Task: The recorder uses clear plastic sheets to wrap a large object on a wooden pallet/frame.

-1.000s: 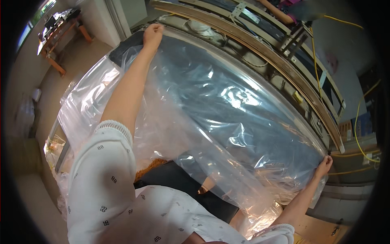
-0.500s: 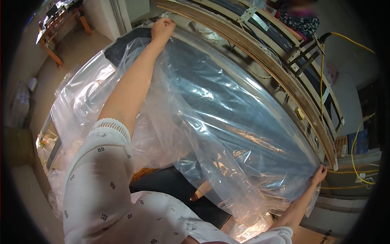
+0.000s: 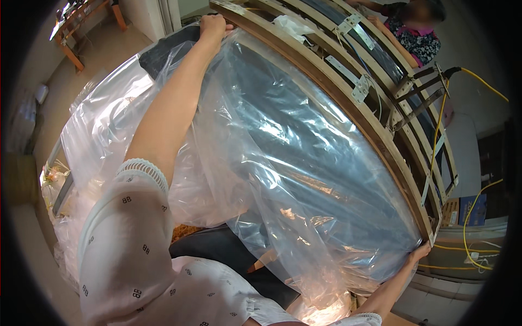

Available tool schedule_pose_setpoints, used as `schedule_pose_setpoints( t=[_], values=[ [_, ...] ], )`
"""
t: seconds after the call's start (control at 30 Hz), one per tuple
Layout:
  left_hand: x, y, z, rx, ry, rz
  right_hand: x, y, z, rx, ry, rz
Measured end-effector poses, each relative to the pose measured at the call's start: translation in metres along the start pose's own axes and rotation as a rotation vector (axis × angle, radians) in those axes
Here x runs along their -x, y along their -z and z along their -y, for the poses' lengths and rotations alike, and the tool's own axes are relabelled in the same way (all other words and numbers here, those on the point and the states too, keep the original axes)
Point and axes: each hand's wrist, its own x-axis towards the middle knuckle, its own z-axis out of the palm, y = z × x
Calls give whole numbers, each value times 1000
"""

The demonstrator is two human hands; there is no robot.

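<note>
A large clear plastic sheet (image 3: 304,146) spreads over a bluish-dark surface, smooth at the far side and bunched in loose folds toward me. My left hand (image 3: 213,27) is closed at the sheet's far left corner, beside the end of a wooden frame. At the near right corner, my right hand (image 3: 420,252) has its fingers closed on the sheet's edge, partly hidden by the frame's end. The wooden frame (image 3: 326,103), slatted and with metal plates, lies along the sheet's far edge between my two hands.
Across the frame, another person (image 3: 412,41) has a hand on its far side. A yellow cable (image 3: 435,141) runs from a black metal bracket (image 3: 418,103) on the frame. Dark cloth (image 3: 234,258) covers my lap. An orange-legged table (image 3: 73,51) stands far left; a blue box (image 3: 473,211) sits at right.
The wooden frame has come down and toward me, covering the gap along the sheet's far edge. My hands have shifted slightly, staying at the corners. The other person has come further into view.
</note>
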Motion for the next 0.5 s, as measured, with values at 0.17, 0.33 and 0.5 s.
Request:
schedule_pose_setpoints(
  t=[0.17, 0.33, 0.5],
  values=[
    [-69, 39, 34, -693, -592, -163, 4, -3, 10, -172, 37, 80],
    [-21, 5, 8, -1190, -174, 31, 10, -8, 27, 332, -42, -29],
    [-59, 74, -2, -631, -322, 512, 76, 27, 86, 668, 177, 52]
  ],
)
